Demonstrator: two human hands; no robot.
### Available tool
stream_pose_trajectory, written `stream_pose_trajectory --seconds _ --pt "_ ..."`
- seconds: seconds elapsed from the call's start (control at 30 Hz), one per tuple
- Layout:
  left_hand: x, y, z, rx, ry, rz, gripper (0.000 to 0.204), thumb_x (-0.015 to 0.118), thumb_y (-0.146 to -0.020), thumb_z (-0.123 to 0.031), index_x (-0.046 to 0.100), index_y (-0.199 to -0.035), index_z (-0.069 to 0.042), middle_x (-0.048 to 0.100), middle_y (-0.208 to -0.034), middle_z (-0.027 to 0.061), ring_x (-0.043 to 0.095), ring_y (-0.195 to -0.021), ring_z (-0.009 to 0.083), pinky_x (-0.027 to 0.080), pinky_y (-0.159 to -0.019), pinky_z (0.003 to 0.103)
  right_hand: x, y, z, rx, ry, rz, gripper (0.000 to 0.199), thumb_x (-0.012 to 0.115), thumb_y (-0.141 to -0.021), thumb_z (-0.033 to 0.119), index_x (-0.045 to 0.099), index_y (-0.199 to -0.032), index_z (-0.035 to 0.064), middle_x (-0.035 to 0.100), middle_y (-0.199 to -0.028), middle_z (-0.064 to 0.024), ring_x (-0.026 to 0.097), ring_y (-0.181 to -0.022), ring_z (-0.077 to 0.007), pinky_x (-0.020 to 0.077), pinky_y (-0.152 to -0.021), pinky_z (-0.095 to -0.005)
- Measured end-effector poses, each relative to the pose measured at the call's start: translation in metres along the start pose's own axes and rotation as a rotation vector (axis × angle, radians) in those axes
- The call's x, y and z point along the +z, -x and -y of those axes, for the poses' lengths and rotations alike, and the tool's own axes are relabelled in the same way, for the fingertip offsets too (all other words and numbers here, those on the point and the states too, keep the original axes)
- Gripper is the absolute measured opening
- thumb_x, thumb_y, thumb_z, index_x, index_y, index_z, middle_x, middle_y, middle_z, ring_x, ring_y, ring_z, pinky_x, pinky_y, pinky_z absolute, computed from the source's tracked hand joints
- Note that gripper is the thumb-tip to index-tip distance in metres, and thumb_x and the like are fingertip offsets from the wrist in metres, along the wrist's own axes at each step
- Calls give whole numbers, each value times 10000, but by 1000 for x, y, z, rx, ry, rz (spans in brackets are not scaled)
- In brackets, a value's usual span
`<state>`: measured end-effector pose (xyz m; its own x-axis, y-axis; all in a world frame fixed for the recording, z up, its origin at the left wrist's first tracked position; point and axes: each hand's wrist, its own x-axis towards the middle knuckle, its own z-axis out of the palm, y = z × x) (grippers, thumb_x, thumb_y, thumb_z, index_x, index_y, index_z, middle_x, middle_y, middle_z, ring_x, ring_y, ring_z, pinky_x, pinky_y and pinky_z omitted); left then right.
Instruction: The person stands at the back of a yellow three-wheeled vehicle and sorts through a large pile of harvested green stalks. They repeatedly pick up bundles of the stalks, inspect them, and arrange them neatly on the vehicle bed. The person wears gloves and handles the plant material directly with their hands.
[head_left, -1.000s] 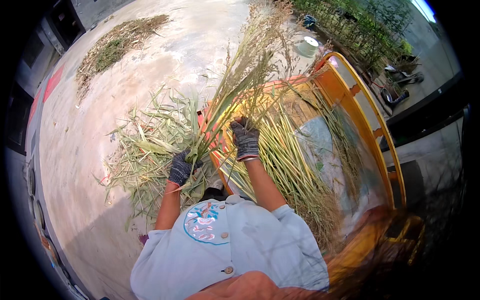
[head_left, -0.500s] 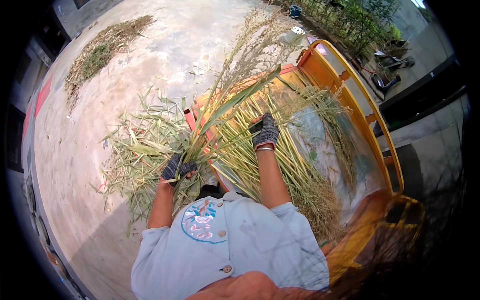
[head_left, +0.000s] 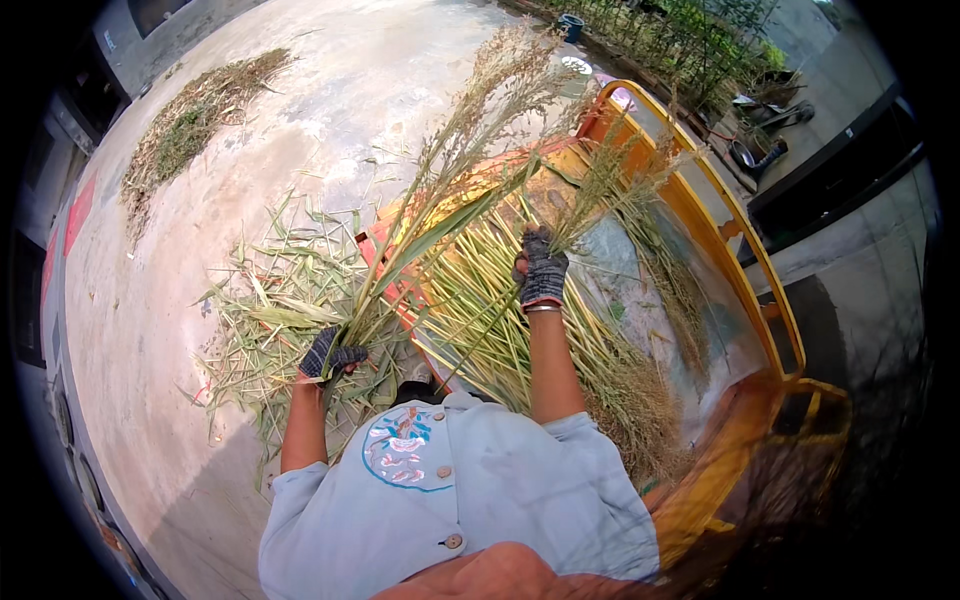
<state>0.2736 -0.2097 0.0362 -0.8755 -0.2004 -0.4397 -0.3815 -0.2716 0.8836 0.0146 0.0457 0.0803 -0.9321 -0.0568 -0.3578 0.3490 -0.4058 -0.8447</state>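
My left hand point(head_left: 333, 355), in a dark knitted fingerless glove, is closed round the lower ends of a bunch of grassy stalks point(head_left: 410, 225). Their feathery tan seed heads fan out up and away, and one long green leaf hangs along the bunch. Over the cart bed, my right hand point(head_left: 541, 268), gloved likewise, grips a single seed-headed stalk point(head_left: 592, 200). Its head points up to the right, while its thin stem slants down to the left. Beneath the right forearm lies a thick layer of stripped yellow-green stalks point(head_left: 480, 290), with their seed heads point(head_left: 640, 420) toward the lower right.
The orange cart point(head_left: 720, 205) has a raised rail along its right side. Stripped leaves point(head_left: 290, 310) litter the concrete at left, below my left hand. A heap of dry plants point(head_left: 190, 130) lies farther off. Another seed-head bunch point(head_left: 665, 270) rests inside the cart, and a blue bucket point(head_left: 569, 27) stands at the back.
My right hand has turned upright and moved slightly right, lifting the stalk's seed head apart from the bunch. My left hand has shifted a little left and down with its stalks.
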Motion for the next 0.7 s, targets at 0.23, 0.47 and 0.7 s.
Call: stream_pose_trajectory --seconds 0.23,0.47,0.7 --pt "31 -5 6 -55 -26 142 168 676 -700 -64 583 -824 4 565 -586 52 495 -431 89 367 -378 185 18 -11 -11 247 -219 -25 227 599 -771 267 499 -666 92 342 -441 7 334 -331 -117 246 -324 -270" --pt "-38 16 34 -126 200 -9 193 634 -730 -95 551 -875 0 567 -602 90 502 -436 121 393 -398 215 -46 -59 34 19 -432 -326 275 456 -879 251 416 -648 106 420 -500 -15 311 -307 -138 234 -289 -280" --pt "-126 68 24 -87 67 -149 177 607 -778 -115 569 -906 0 581 -648 71 503 -433 86 381 -390 186 -130 -53 116 -308 -483 -305 283 400 -889 196 477 -630 111 473 -511 -31 412 -393 -149 384 -380 -260"
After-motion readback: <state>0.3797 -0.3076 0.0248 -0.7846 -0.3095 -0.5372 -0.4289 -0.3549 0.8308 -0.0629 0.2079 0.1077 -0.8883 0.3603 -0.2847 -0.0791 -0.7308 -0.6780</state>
